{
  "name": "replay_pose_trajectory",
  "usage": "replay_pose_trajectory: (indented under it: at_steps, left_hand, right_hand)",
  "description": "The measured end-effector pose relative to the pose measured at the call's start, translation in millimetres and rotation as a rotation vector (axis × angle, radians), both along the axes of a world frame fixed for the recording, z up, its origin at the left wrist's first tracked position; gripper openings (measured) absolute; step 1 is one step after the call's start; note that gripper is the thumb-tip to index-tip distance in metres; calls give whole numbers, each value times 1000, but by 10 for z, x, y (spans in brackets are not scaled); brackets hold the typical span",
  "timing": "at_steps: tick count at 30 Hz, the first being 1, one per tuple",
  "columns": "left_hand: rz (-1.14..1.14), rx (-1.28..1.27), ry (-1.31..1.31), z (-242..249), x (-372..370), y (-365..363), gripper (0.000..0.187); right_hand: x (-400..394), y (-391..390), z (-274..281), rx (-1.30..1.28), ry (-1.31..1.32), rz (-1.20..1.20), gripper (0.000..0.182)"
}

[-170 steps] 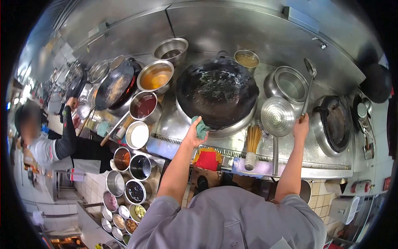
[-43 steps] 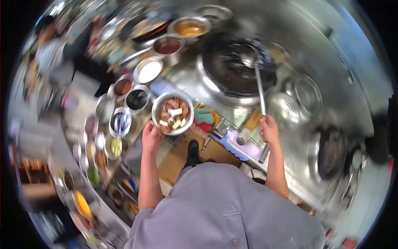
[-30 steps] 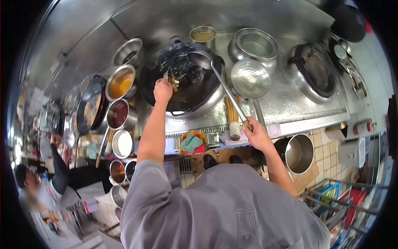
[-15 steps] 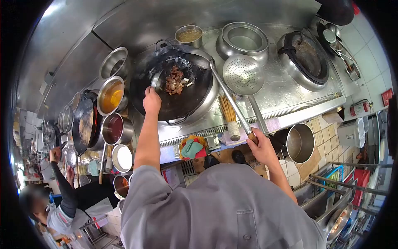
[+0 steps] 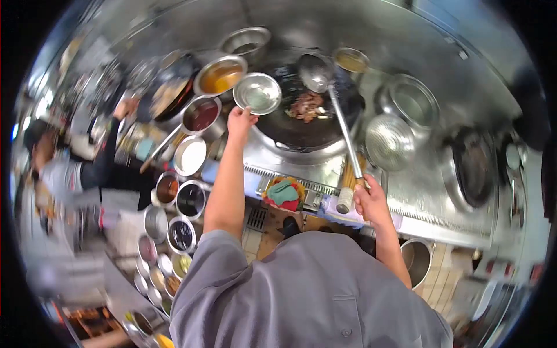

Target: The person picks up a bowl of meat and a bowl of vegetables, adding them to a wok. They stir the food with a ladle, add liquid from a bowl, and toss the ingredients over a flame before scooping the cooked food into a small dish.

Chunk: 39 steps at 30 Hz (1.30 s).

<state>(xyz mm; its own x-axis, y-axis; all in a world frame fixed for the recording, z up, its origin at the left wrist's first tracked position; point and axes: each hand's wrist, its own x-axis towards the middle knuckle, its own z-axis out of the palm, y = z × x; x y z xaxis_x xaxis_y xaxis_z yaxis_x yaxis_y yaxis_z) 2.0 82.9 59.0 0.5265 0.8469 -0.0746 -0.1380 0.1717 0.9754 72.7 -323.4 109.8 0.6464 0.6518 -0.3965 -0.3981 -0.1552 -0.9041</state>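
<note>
My left hand [image 5: 242,120] is closed on the rim of a small metal bowl [image 5: 257,93], held beside the left edge of the black wok [image 5: 304,137]. The inside of the bowl faces up and looks bare. In the wok lies a heap of browned meat pieces [image 5: 306,107] with a few white pieces by it. My right hand [image 5: 371,200] grips the wooden end of a long metal ladle [image 5: 344,130]. Its cup is over the back of the wok, above the food.
Left of the wok stand a bowl of orange liquid [image 5: 221,78], a pot of dark red sauce [image 5: 201,115] and a white-filled pot [image 5: 190,155]. A perforated strainer [image 5: 390,142] and a bamboo brush [image 5: 346,197] lie to the right. A co-worker [image 5: 67,168] handles another wok at far left.
My left hand has drawn the bowl out of the wok to its left side and turned it upward. My right hand still holds the ladle. The view has swung left.
</note>
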Motion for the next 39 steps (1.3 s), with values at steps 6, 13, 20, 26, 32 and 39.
replay_pose_trajectory:
  at_steps: [6,13,20,26,32,39]
  left_hand:
    - [376,-368,-166,-437,-1693,-976,10]
    - [1410,-581,-67,-1206,-4081,-4318,9]
    - [2375,-279,-444,-1147,-4732,-6856,11]
    - [2591,-290,-903,-710,-4968,-7410,56]
    - [2783,-204,-806,-1579,-5508,-9010,51]
    - [2720,-209,-489,-1327,-4416,-8307,32]
  right_hand:
    - [404,-220,-70,321,507,168,32]
    - [1222,51,-457,221,587,428,32]
    - [1380,717,-264,212,627,646,31]
    - [1230,1080,-173,267,681,819,31]
    - [1167,978,-9,226,709,793,31]
    - [1316,694,-119,267,637,656,29]
